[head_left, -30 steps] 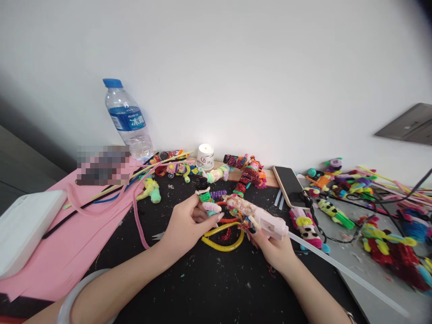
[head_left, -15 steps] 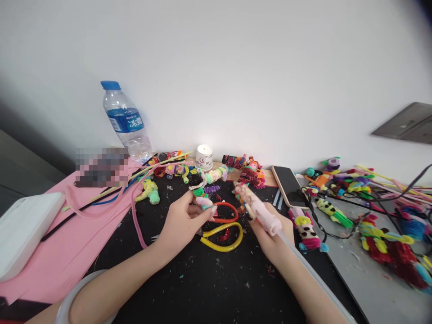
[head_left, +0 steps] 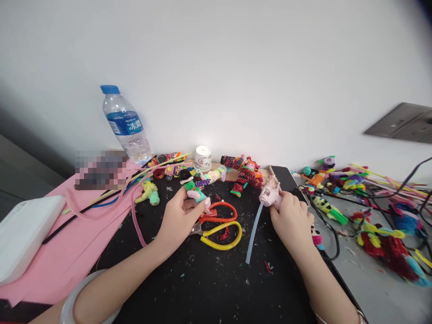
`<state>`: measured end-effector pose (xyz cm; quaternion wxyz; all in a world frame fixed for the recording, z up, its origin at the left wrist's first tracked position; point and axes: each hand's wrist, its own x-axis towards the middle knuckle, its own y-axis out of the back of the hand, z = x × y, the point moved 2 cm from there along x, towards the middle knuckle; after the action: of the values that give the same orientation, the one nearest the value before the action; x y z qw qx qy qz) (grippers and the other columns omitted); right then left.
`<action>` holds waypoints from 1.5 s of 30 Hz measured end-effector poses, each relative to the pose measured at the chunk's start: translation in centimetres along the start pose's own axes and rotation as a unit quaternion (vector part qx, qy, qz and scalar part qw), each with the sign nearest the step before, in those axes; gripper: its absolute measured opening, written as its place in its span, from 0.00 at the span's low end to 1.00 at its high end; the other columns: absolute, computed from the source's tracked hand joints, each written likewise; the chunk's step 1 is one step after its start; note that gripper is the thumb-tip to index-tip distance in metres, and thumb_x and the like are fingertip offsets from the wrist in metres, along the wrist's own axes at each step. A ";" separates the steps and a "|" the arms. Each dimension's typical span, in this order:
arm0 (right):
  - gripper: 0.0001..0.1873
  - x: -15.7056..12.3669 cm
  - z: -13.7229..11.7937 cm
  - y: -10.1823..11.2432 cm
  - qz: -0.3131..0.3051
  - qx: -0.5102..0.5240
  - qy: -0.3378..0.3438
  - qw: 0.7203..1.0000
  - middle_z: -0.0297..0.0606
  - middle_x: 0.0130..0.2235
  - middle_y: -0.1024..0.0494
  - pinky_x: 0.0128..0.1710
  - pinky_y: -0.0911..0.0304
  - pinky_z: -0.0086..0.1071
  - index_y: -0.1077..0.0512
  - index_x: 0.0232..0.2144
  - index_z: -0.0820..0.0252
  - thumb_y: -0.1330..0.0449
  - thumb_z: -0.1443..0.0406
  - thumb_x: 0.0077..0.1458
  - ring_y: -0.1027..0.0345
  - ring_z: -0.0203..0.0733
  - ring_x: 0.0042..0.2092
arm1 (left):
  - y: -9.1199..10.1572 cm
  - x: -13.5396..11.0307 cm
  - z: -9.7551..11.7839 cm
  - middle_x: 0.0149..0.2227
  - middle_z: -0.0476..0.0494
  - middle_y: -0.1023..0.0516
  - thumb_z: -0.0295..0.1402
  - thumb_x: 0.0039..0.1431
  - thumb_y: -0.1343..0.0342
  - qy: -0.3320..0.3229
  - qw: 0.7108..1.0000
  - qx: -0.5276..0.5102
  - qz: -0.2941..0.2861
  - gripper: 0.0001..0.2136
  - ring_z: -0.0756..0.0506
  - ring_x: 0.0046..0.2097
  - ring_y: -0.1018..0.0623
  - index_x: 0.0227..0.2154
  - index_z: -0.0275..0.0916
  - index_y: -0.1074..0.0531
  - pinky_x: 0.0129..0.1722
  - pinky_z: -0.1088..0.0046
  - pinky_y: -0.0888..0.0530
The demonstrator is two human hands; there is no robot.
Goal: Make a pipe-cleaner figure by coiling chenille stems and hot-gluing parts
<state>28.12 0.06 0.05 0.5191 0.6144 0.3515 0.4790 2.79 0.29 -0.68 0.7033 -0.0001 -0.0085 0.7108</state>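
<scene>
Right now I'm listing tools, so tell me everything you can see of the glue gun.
The glue gun has a pale pink, plastic-looking body, its front end blotched brownish. That end points toward the wall; a translucent glue stick juts from the back, toward the camera. The right hand grips it from the right, hiding the handle. Whether it touches the black mat I can't tell.

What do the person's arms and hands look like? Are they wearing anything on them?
The left hand and right hand have no gloves, and no sleeves show on the forearms. A smooth, whitish round bangle circles the left arm. A thin band peeks out on the right, too cut off to see well.
</scene>
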 end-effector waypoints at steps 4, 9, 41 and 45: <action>0.20 -0.2 -0.1 -0.4 -0.020 -0.019 0.009 1.000 0.54 0.47 0.31 0.42 0.41 0.51 0.35 0.49 0.68 0.49 0.65 0.55 0.40 0.61 0.48 | 0.2 0.0 0.0 0.31 0.52 0.28 0.36 0.54 0.43 -0.012 1.000 0.009 0.006 0.11 0.49 0.34 0.21 0.31 0.39 0.39 0.36 0.74 0.24; 0.27 -0.1 -0.2 0.2 0.045 0.070 0.042 0.996 0.53 0.53 0.37 0.44 0.42 0.54 0.38 0.53 0.63 0.45 0.64 0.50 0.44 0.63 0.52 | 0.3 0.1 -0.2 0.31 0.52 0.27 0.37 0.55 0.44 -0.027 0.999 0.015 0.012 0.10 0.49 0.35 0.22 0.33 0.39 0.37 0.39 0.72 0.24; 0.04 2.3 -6.2 11.0 -0.127 0.387 0.401 0.820 0.35 0.35 0.24 0.34 0.34 0.27 0.29 0.33 0.60 0.42 0.71 0.52 0.30 0.34 0.34 | -0.5 0.1 -0.5 0.30 0.50 0.28 0.38 0.54 0.42 0.039 0.989 -0.057 -0.129 0.10 0.50 0.34 0.26 0.31 0.36 0.35 0.37 0.74 0.27; 0.07 2.1 -7.6 11.2 -0.069 0.366 0.443 0.816 0.35 0.35 0.24 0.35 0.34 0.28 0.28 0.35 0.61 0.42 0.73 0.53 0.30 0.34 0.35 | -0.7 -0.1 -0.2 0.29 0.50 0.29 0.36 0.56 0.43 0.034 0.988 -0.036 -0.147 0.09 0.51 0.33 0.27 0.31 0.36 0.36 0.35 0.75 0.28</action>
<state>20.74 1.94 11.49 0.0760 0.4545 0.7344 0.4984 3.48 0.15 -0.87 0.7995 -0.0485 -0.0102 0.5987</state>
